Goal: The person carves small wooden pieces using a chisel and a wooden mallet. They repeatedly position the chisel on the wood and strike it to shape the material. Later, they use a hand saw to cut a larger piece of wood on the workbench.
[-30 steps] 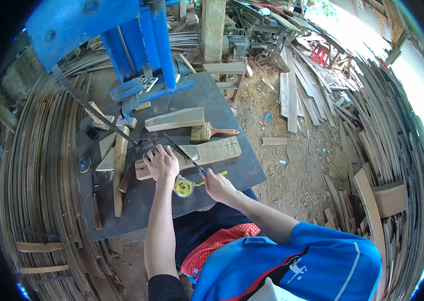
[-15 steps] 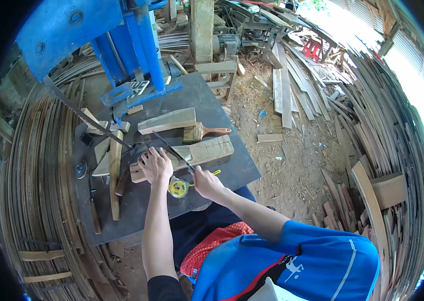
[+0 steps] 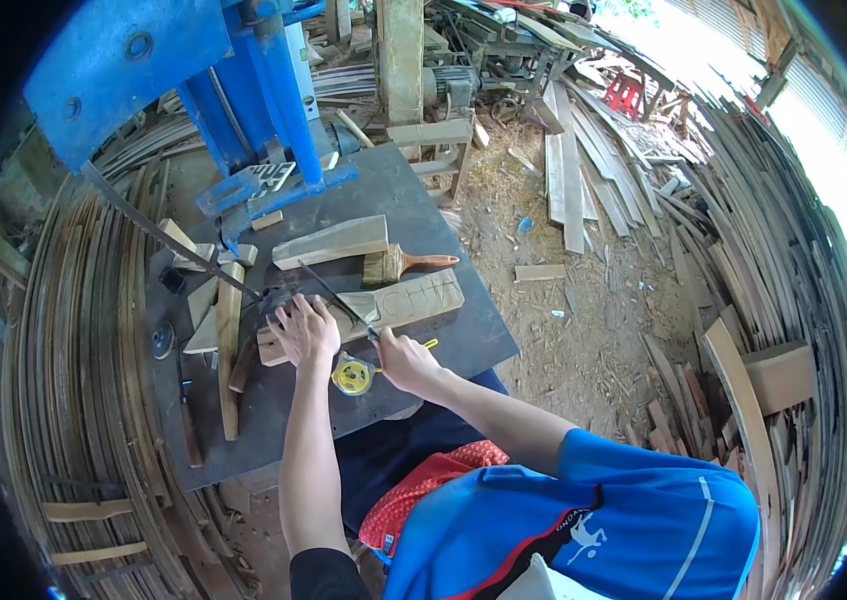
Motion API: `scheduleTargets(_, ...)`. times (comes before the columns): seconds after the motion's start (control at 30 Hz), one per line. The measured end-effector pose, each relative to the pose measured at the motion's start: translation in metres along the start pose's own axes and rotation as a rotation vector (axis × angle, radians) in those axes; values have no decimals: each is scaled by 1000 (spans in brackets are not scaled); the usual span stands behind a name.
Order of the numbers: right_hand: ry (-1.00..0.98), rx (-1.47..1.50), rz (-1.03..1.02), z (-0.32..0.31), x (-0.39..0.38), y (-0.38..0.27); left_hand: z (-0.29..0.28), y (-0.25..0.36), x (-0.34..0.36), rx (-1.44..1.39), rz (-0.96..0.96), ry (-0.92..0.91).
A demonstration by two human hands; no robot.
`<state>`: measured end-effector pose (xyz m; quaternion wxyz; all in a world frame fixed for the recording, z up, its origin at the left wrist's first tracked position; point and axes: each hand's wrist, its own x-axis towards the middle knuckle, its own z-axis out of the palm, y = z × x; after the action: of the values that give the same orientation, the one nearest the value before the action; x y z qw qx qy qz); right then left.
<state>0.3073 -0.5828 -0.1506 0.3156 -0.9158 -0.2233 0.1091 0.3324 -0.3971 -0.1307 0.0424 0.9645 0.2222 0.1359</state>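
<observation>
A long wooden block (image 3: pixel 413 300) with curved pencil lines and a carved hollow lies on the dark metal table (image 3: pixel 463 340). My left hand (image 3: pixel 305 332) presses on its left end, fingers spread out over the wood. My right hand (image 3: pixel 407 362) is closed around the near end of a long, thin dark file (image 3: pixel 348 308), which slants across the block, its tip pointing away to the left. The handle is mostly hidden by my fingers. Between my wrists rests a yellow tape measure (image 3: pixel 352 376). A paintbrush (image 3: pixel 405 263) and a tapered wood piece (image 3: pixel 331 241) lie just beyond the block.
A blue bandsaw (image 3: pixel 288 110) stands over the table; its blade (image 3: pixel 153 230) runs down left of my left hand. Wood offcuts (image 3: pixel 230 350) and a slim tool (image 3: pixel 189 425) lie at the table's left. Stacked boards (image 3: pixel 83 370) stand at left, a lumber pile (image 3: pixel 793 260) at right.
My right hand and the file have shifted slightly left along the block. My left hand stays on the block's left end, its fingers a little more spread.
</observation>
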Motion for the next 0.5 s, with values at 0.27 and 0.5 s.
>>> scheduleTargets(0.27,-97,28,111,-14,-35,-1,-4,-3,-1,-1,2,-82)
scheduleTargets(0.5,10,6,-8,2,-9,0,-4,-4,-1,-6,17,-73)
